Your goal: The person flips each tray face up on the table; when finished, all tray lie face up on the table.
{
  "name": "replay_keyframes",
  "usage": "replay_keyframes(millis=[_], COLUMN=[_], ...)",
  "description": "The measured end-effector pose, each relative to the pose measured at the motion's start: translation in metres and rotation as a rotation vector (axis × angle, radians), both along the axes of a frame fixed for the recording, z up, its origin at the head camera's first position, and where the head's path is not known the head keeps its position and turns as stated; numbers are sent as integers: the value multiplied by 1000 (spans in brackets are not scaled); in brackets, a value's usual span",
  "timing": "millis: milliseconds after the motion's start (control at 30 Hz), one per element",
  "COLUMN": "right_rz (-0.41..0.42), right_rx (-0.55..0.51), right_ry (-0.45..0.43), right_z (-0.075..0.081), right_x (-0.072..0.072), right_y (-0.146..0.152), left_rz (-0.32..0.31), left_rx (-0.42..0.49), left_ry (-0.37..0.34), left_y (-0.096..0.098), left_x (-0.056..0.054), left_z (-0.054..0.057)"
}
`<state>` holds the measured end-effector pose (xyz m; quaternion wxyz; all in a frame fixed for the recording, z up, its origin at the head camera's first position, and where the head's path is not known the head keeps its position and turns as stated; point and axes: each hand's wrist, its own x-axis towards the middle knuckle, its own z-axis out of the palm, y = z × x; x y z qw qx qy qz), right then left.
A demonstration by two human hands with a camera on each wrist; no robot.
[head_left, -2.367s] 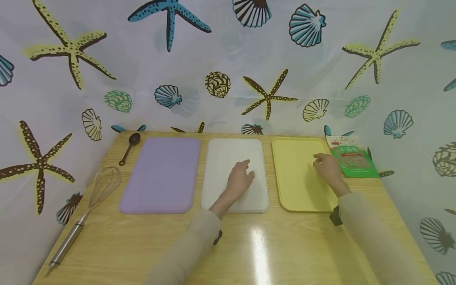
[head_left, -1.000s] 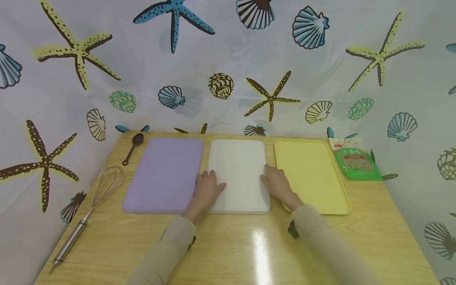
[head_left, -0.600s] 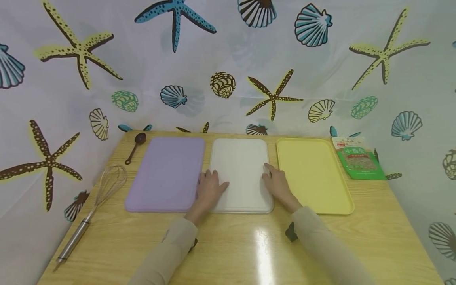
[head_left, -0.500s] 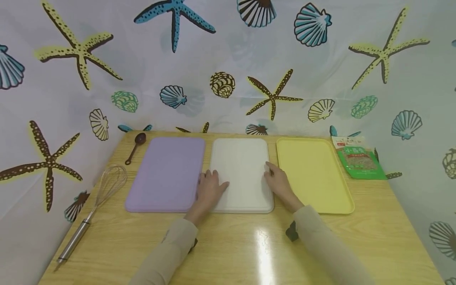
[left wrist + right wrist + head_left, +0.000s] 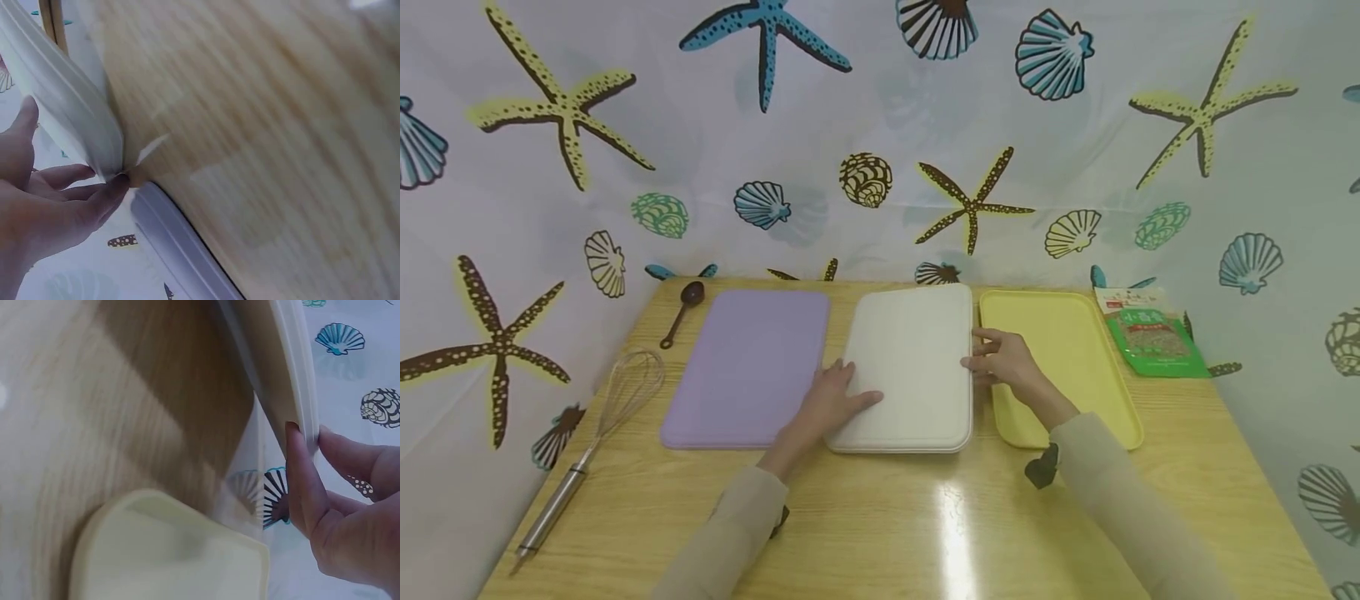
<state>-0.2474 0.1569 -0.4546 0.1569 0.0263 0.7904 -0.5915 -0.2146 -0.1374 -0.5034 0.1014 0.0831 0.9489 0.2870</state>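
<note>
A white rectangular tray (image 5: 913, 358) lies in the middle of the row, its right side tipped up off the table. My right hand (image 5: 1013, 365) pinches that raised edge between thumb and fingers, and the right wrist view shows the underside of the tray (image 5: 265, 359) in shadow. At the opposite edge, my left hand (image 5: 829, 402) has its thumb over the top surface. In the left wrist view, the fingers of my left hand (image 5: 56, 200) curl against the lower edge of the tray (image 5: 75, 106).
A purple tray (image 5: 748, 367) lies close on the left and a yellow rimmed tray (image 5: 1060, 375) on the right. Farther left are a whisk (image 5: 568, 483) and a dark spoon (image 5: 691, 296). A green food packet (image 5: 1153, 342) lies at the far right. Patterned cloth (image 5: 880, 125) hangs behind the table.
Both hands came from above the trays to the white tray's sides. Since half a second ago, its right side has risen with my right hand, which moved slightly right and up.
</note>
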Motion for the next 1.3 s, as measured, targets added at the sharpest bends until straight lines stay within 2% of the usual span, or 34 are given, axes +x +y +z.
replay_keyframes(millis=[100,333,567,667,800,1000,1167,1300], right_rz=[-6,3,12,13,12,12,33,52], right_rx=[3,4,-2,-5,-31,-125,-197,-237], right_ry=[-15,-23,0,13,37,42,40,62], right_z=[6,19,35,41,42,46,56,63], right_x=[-3,-6,-5,-6,-7,-5,-4,-4], right_y=[1,2,3,1,-1,-3,-7,-10], left_rz=[-37,-101,-183,-171,-122,-87,-76,-97], left_rx=[-11,-52,-26,-24,-9,86,167,205], left_ry=[-27,-15,-29,-25,-31,-58,-56,-27], left_y=[3,8,14,17,19,22,26,28], left_x=[6,31,56,62,64,69,74,77], left_z=[4,12,25,27,28,35,39,37])
